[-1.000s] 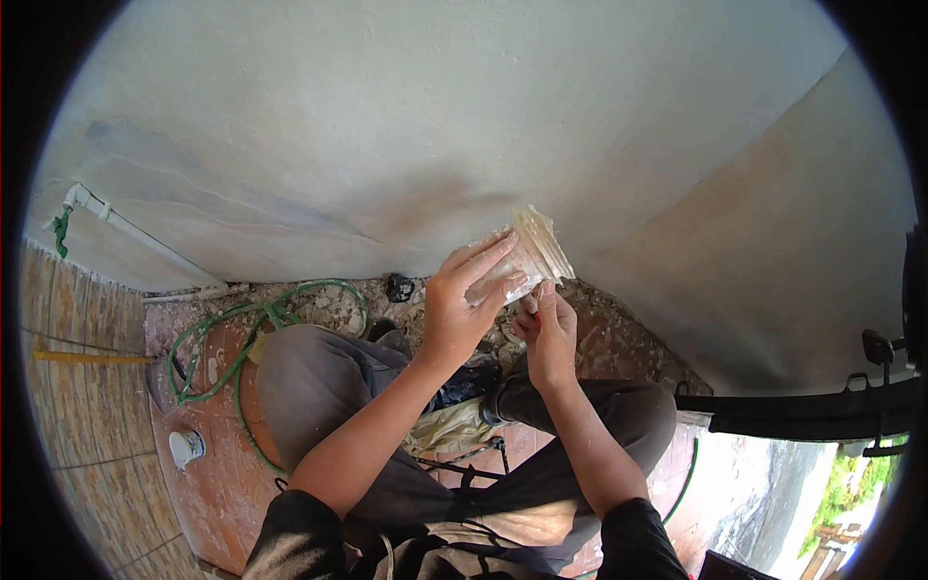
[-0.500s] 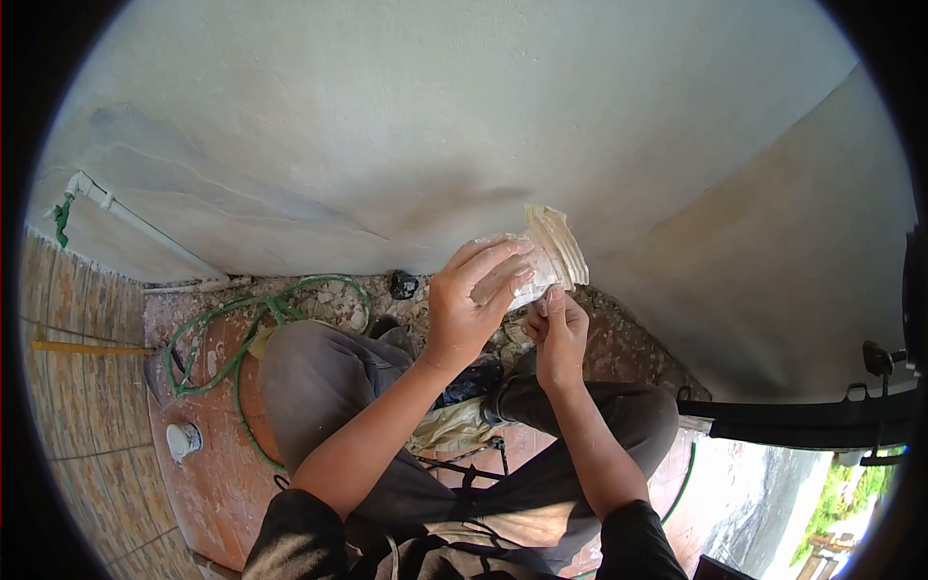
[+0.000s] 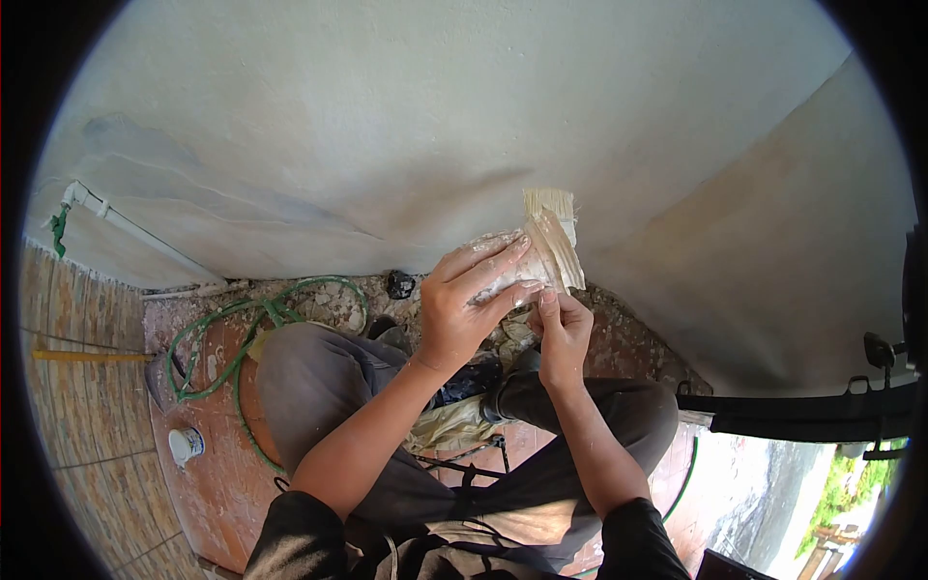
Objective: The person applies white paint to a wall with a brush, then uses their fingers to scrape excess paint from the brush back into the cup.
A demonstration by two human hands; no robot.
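Whitish powder or plaster coats a pale, layered piece [image 3: 556,246] with a fringed, bristle-like top edge, held up in front of the wall. My left hand [image 3: 471,290] grips its left side, fingers over the top and thumb below. At its lower edge, my right hand [image 3: 563,333] pinches with thumb and forefinger. White residue marks the fingers of both hands. What the lower part of the piece looks like is hidden behind the fingers.
A pale wall [image 3: 387,116] rises ahead. Rubble lies along its base beside a green hose [image 3: 237,358]. A white cup [image 3: 186,445] sits on the reddish floor [image 3: 217,503]. A white pipe [image 3: 145,232] runs at left. Yellowish cloth [image 3: 449,430] lies between the legs.
The piece has turned, so its fringed top edge now shows more and stands higher. Both hands keep hold, with my right hand slightly shifted to the right.
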